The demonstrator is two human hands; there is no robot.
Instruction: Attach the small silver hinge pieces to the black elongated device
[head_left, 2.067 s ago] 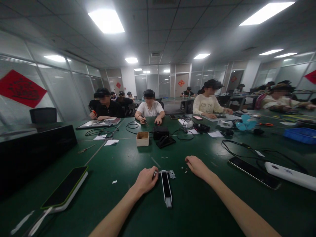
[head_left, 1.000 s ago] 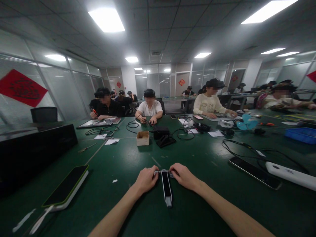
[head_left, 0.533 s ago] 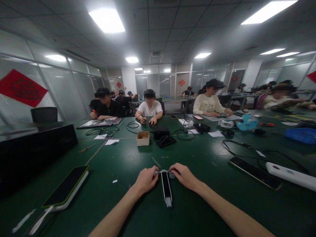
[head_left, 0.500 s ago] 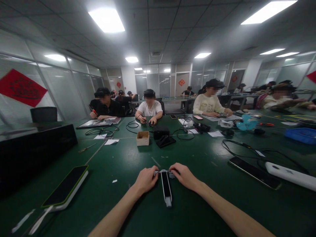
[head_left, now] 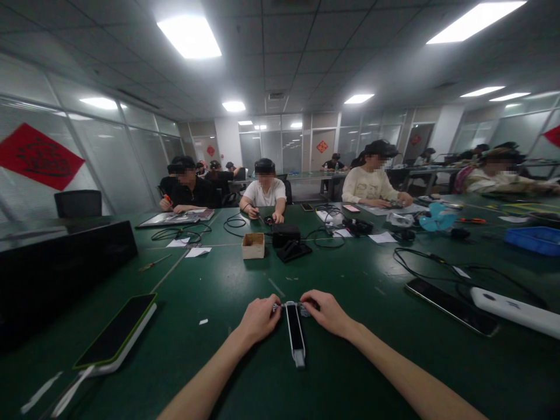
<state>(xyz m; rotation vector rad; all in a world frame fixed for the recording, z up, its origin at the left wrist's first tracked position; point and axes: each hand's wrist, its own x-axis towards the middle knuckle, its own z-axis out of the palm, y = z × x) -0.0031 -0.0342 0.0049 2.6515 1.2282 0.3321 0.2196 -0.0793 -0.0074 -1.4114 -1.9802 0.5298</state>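
- Two seconds ago our right hand (head_left: 328, 312) lay out to the right near some tiny loose parts; since then it has come in to the far end of the narrow black-and-white device (head_left: 295, 333) and has held there for the last second.
- We judge that both hands are now working at the device's small metal bracket end.
- Our left hand (head_left: 259, 318) is curled, fingertips pinching the bracket's left side.
- Right-hand fingers are bent onto its right side; whether they hold a small part we cannot tell.
- The device lies flat on the green table (head_left: 350, 373), pointing towards us.
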